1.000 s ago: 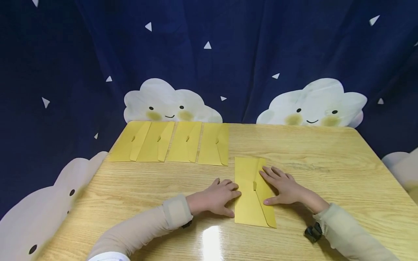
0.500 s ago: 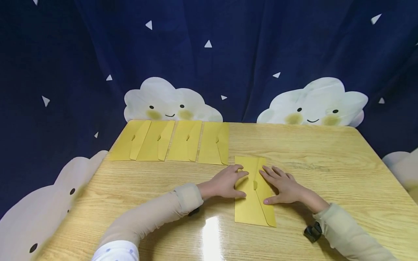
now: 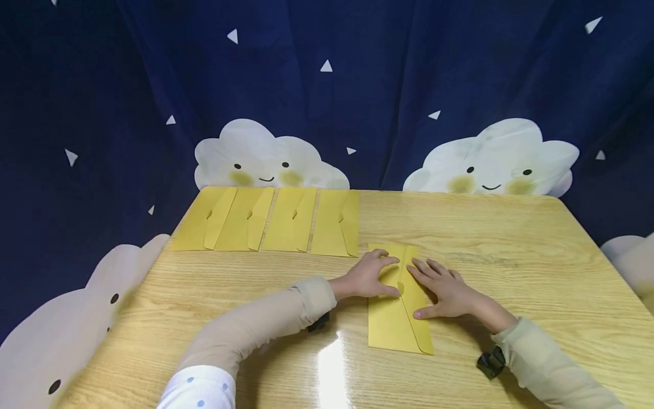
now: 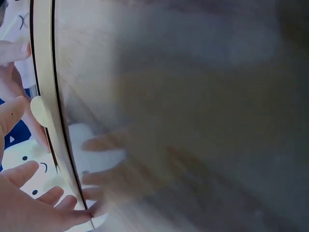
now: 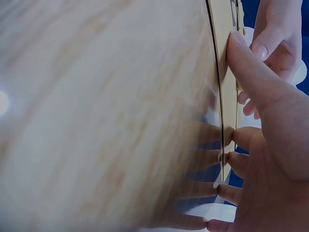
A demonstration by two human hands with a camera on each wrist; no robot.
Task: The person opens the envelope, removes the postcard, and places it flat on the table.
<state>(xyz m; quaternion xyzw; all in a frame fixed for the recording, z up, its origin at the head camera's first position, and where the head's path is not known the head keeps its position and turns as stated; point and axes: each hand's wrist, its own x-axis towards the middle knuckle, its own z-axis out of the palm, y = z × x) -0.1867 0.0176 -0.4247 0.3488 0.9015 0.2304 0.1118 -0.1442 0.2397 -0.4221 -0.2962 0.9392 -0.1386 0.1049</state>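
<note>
Envelope [image 3: 389,324] lies under left hand [image 3: 367,276], touched by right hand [image 3: 445,291], both spread; four envelopes [image 3: 288,220] beyond left hand.

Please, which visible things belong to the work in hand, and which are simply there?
Work in hand:
near envelope
left hand, over it
right hand, touching it
probably four envelopes in a row

Simply there:
wooden table
cloud-patterned cloth

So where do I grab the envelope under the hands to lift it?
Probably pinch the envelope by its left edge near the bottom, coming from the left: it lies flat, that edge is straight, and the right hand touches the flap, opposite.
</note>
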